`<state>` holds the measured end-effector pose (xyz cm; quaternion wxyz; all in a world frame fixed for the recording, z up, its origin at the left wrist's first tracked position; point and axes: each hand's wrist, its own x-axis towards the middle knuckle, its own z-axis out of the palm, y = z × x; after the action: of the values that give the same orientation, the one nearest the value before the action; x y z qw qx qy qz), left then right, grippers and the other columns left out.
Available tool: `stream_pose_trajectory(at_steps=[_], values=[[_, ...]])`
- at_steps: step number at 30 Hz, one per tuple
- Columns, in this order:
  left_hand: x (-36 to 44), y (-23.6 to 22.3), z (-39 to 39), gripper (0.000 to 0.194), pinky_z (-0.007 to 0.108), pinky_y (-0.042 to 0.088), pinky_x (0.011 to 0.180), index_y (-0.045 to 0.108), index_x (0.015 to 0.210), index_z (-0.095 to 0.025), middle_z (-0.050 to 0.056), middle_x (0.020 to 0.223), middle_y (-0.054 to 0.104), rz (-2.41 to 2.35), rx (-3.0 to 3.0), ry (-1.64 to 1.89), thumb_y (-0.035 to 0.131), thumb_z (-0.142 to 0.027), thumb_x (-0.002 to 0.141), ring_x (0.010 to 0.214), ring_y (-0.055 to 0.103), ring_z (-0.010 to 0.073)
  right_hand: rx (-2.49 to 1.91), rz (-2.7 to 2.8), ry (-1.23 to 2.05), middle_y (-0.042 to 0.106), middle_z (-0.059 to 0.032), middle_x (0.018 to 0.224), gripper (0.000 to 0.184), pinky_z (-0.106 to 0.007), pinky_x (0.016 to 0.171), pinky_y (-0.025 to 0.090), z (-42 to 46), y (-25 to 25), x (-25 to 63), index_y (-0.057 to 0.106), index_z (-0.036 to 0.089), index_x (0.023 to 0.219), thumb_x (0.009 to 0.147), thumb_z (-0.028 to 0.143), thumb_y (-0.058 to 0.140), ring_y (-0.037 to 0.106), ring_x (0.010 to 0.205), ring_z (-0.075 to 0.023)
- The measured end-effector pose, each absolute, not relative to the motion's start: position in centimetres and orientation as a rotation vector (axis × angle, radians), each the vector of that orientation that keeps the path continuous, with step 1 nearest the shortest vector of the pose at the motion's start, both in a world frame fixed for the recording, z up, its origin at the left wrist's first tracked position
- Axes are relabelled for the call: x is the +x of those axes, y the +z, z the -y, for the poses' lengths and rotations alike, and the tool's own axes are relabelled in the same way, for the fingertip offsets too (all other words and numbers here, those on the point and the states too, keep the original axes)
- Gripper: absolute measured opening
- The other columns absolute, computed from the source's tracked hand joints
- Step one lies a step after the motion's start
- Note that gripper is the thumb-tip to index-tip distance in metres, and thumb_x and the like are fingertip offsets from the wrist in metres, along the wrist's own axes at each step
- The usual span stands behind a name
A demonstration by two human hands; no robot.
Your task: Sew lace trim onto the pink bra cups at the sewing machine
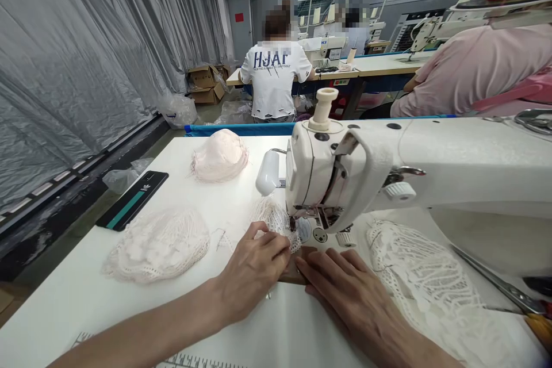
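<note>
My left hand [254,267] lies on the white table [77,299] with its fingers curled down onto a small piece of white lace [271,215] under the needle of the white sewing machine [388,167]. My right hand [345,284] rests flat beside it, fingers stretched out and pressing a brown strip [290,275] just in front of the presser foot. The fingertips of both hands nearly touch.
A pile of white lace pieces [159,244] lies at the left, a pink padded cup stack [221,155] further back, a black phone [133,200] near the left edge. More lace [422,282] and scissors [500,284] lie at the right. Other people sit at machines behind.
</note>
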<state>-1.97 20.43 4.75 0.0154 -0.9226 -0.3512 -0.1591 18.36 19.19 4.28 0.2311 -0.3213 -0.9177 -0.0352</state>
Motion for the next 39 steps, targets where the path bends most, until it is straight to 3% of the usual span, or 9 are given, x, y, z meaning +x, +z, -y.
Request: stream_pose_trajectory(at_steps=[6,10,15,23,31,34,39], values=[[-1.9,4.9,-20.3,0.016,0.035,0.035,0.093,0.055,0.1,-0.014,0.006,0.124,0.056,1.025,-2.841,-0.462,0.045,-0.009,0.089,0.103,0.055,0.0147,-0.878,2.51,-0.128,0.061,-0.005,0.084,0.029,-0.031,0.061,0.034,-19.2,4.0,18.3,0.059,0.018,0.097,0.093,0.009,0.031,0.053,0.072,-0.0168],[-1.8,5.1,-20.4,0.025,0.036,0.037,0.091,0.051,0.114,-0.015,0.007,0.121,0.058,1.044,-2.824,-0.443,0.043,-0.011,0.091,0.102,0.056,0.0149,-0.904,2.523,-0.127,0.062,-0.0053,0.089,0.029,-0.032,0.063,0.035,-19.0,4.0,18.4,0.059,0.019,0.097,0.092,0.009,0.033,0.054,0.074,-0.0173],[-1.8,5.5,-20.3,0.027,0.037,0.038,0.089,0.051,0.115,-0.016,0.008,0.118,0.059,1.029,-2.841,-0.417,0.042,-0.01,0.09,0.102,0.056,0.0163,-0.92,2.523,-0.08,0.063,-0.0062,0.099,0.03,-0.032,0.064,0.037,-19.0,4.0,18.4,0.059,0.02,0.101,0.092,0.008,0.032,0.056,0.079,-0.018],[-1.6,5.5,-20.2,0.027,0.036,0.034,0.088,0.05,0.115,-0.013,0.008,0.115,0.06,1.02,-2.814,-0.428,0.037,-0.008,0.092,0.1,0.054,0.0163,-0.886,2.508,-0.072,0.063,-0.0075,0.09,0.034,-0.033,0.063,0.036,-19.4,3.7,18.6,0.059,0.017,0.103,0.097,0.018,0.026,0.055,0.074,-0.0193],[-2.1,5.2,-21.6,0.016,0.035,0.032,0.09,0.057,0.098,-0.017,0.004,0.104,0.063,1.134,-2.857,-0.486,0.042,-0.017,0.092,0.093,0.057,0.0148,-0.915,2.512,-0.188,0.061,-0.0087,0.085,0.036,-0.033,0.062,0.034,-20.2,3.5,18.7,0.055,0.013,0.116,0.098,0.028,0.028,0.055,0.07,-0.0194],[-2.2,6.4,-23.1,0.021,0.033,0.035,0.088,0.062,0.086,-0.017,0.003,0.094,0.065,1.253,-2.926,-0.541,0.043,-0.022,0.093,0.088,0.058,0.0139,-0.931,2.507,-0.19,0.061,-0.009,0.086,0.037,-0.033,0.063,0.035,-20.3,3.3,18.7,0.055,0.014,0.116,0.098,0.03,0.028,0.055,0.074,-0.0202],[-1.6,7.9,-28.0,0.019,0.031,0.039,0.081,0.064,0.08,-0.013,0.007,0.096,0.061,1.657,-2.906,-0.41,0.048,-0.017,0.087,0.081,0.057,0.016,-0.922,2.479,-0.147,0.06,-0.0085,0.086,0.032,-0.033,0.064,0.035,-20.5,3.1,18.8,0.056,0.016,0.114,0.097,0.028,0.031,0.055,0.074,-0.0206]])
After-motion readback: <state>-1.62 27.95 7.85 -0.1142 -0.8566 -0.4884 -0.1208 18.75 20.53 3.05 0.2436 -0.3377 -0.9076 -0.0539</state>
